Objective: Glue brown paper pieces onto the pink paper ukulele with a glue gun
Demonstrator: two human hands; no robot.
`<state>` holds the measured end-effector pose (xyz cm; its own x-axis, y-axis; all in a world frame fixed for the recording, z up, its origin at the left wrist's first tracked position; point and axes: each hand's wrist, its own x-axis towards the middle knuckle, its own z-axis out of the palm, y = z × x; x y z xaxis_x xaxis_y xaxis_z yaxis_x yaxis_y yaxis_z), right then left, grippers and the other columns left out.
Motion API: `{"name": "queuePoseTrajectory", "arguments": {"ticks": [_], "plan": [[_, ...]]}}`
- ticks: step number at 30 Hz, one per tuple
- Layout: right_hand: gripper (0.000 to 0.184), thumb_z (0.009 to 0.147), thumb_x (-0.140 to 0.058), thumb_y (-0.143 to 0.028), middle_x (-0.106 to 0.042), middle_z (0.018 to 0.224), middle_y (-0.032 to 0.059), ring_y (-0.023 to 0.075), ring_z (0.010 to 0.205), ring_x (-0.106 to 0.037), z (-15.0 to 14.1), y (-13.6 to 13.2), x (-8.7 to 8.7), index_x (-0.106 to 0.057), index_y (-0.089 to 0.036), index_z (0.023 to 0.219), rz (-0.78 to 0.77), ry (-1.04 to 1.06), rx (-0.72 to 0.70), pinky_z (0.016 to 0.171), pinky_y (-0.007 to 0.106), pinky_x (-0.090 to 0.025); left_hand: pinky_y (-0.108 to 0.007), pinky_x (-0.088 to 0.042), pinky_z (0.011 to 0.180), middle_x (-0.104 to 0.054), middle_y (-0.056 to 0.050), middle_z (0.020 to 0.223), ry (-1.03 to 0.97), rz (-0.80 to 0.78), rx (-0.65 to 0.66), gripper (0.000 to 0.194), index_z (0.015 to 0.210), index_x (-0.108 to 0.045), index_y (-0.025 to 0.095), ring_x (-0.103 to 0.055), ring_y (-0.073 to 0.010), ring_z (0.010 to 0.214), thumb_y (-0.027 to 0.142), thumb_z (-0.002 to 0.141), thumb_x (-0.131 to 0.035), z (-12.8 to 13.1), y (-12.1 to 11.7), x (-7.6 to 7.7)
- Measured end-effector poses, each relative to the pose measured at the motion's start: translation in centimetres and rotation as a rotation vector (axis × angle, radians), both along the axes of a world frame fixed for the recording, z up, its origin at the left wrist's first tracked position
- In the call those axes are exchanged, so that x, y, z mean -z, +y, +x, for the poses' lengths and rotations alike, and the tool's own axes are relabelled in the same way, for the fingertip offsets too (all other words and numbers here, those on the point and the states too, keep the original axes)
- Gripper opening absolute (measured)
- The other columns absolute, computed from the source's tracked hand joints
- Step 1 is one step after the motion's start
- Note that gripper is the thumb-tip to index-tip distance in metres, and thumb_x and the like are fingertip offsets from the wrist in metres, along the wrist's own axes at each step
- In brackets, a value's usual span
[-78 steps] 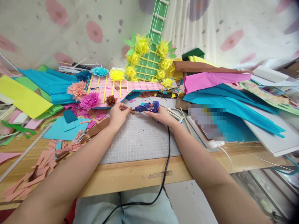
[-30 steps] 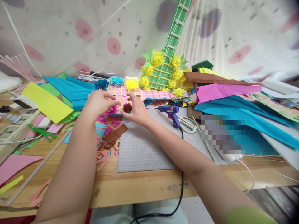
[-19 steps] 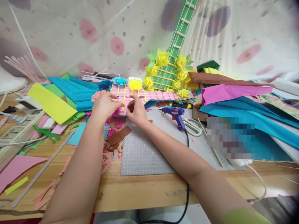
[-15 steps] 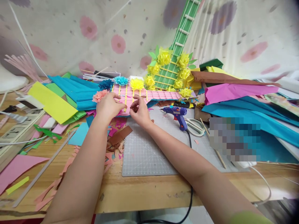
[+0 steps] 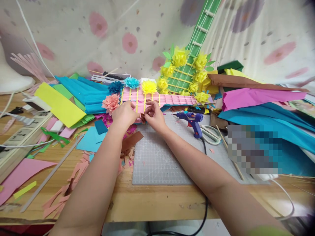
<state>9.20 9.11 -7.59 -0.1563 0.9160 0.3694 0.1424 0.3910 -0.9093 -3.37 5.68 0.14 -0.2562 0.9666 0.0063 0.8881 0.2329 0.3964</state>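
A small crumpled brown paper flower (image 5: 142, 118) is pinched between the thumb and fingers of my right hand (image 5: 156, 116), at the near edge of a pink paper guitar (image 5: 126, 94). My left hand (image 5: 124, 115) rests over the guitar's lower left, index finger and thumb apart. Its thumb tip reaches the brown paper; the other fingers are partly hidden. Around the guitar body sit a coral flower (image 5: 110, 103), a dark blue flower (image 5: 115, 87), a light blue flower (image 5: 131, 83) and a yellow flower (image 5: 149, 87). Yellow strips and white strings cross the pink body.
A blue glue gun (image 5: 193, 121) and scissors (image 5: 211, 135) lie on the grey cutting mat (image 5: 157, 167). Behind stands a green paper guitar (image 5: 194, 49) with yellow flowers. Coloured paper is piled on both sides. A power strip (image 5: 22, 134) lies at left; a pixelated patch covers something at right.
The whole view has shifted, so things appear slightly further right. My left thumb has come closer to the brown paper flower, which my right hand still pinches.
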Motion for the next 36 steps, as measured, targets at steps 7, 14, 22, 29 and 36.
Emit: {"name": "queuePoseTrajectory", "arguments": {"ticks": [7,14,22,29,36], "plan": [[0.058,0.063,-0.057,-0.023,-0.057,0.103,0.0075,0.0247,0.099,-0.053,0.3,-1.0,-0.5,-0.043,-0.022,0.119,0.315,-0.351,-0.011,0.088,0.044,-0.044,-0.037,-0.048,0.086,-0.069,-0.005,0.112,0.001,-0.011,-0.025,0.037,0.103,-0.06,0.024,-0.062,-0.026,0.107,0.025,0.067,-0.066,-0.3,0.0,-0.7],[0.057,0.07,-0.052,-0.017,-0.059,0.093,0.0079,0.0256,0.093,-0.052,-0.3,-1.2,-0.1,-0.041,-0.019,0.125,0.291,-0.419,0.063,0.089,0.047,-0.043,-0.036,-0.048,0.087,-0.069,-0.004,0.11,-0.045,0.034,-0.053,0.037,0.102,-0.06,0.024,-0.062,-0.0255,0.105,0.031,0.067,-0.067,-1.3,-0.1,-1.5],[0.047,0.062,-0.047,-0.009,-0.051,0.076,-0.0028,0.0148,0.069,-0.053,0.4,-0.3,0.0,-0.043,-0.024,0.107,0.072,-0.117,-0.027,0.067,0.033,-0.049,-0.036,-0.047,0.084,-0.069,-0.005,0.11,-0.035,-0.006,0.02,0.036,0.102,-0.06,0.025,-0.062,-0.0254,0.106,0.024,0.066,-0.067,0.1,-0.1,-0.7],[0.041,0.06,-0.045,-0.012,-0.048,0.072,-0.0062,0.0091,0.055,-0.053,1.7,0.9,-0.2,-0.042,-0.024,0.1,-0.022,-0.048,-0.281,0.053,0.026,-0.046,-0.038,-0.046,0.089,-0.069,-0.005,0.11,-0.015,-0.015,0.044,0.034,0.102,-0.061,0.025,-0.061,-0.0277,0.108,0.023,0.068,-0.065,0.7,0.1,0.5],[0.039,0.062,-0.05,-0.013,-0.052,0.069,-0.0087,0.0101,0.053,-0.059,2.6,1.0,-0.9,-0.041,-0.024,0.098,-0.096,-0.009,-0.404,0.054,0.026,-0.048,-0.038,-0.049,0.084,-0.069,-0.006,0.112,0.03,-0.023,0.052,0.033,0.102,-0.063,0.025,-0.062,-0.0278,0.106,0.025,0.07,-0.062,1.0,0.2,0.8]]}}
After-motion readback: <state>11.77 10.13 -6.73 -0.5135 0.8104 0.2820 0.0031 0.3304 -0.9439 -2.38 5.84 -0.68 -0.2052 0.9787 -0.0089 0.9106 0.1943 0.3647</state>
